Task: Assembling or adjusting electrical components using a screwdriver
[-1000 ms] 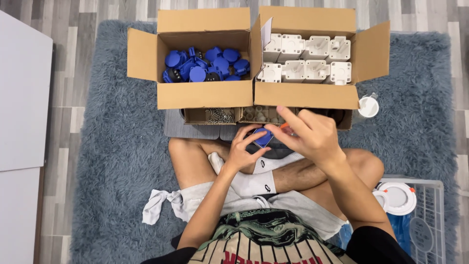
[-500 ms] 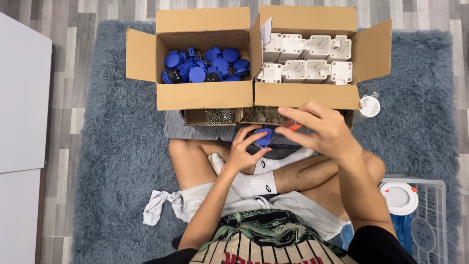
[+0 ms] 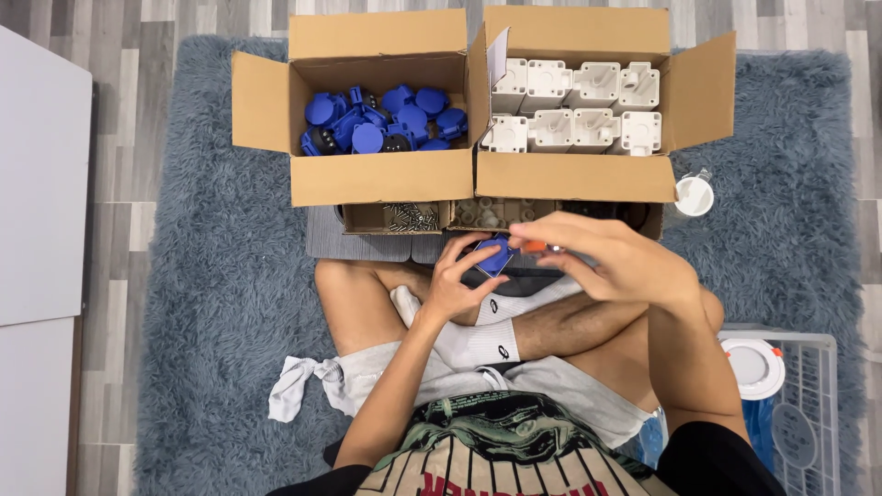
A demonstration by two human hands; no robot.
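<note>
I sit cross-legged on a blue-grey rug [image 3: 211, 303]. My left hand [image 3: 457, 280] grips a small blue plastic part [image 3: 495, 256] just above my crossed legs. My right hand [image 3: 611, 262] holds an orange-handled tool [image 3: 536, 246], its tip pointing at the blue part. Beyond my hands stand two open cardboard boxes: the left box [image 3: 381, 174] holds several blue parts [image 3: 386, 121], the right box [image 3: 574, 174] holds several white plastic housings [image 3: 574, 108].
A low tray [image 3: 367, 219] with screws [image 3: 412, 217] and small parts sits under the boxes. A white round lid [image 3: 694, 195] lies on the rug at right. A white wire basket [image 3: 808, 404] stands at lower right, a white panel [image 3: 41, 184] at left.
My right hand has shifted right and slightly up, drawing the orange tool back from the blue part. The left hand has stayed in place.
</note>
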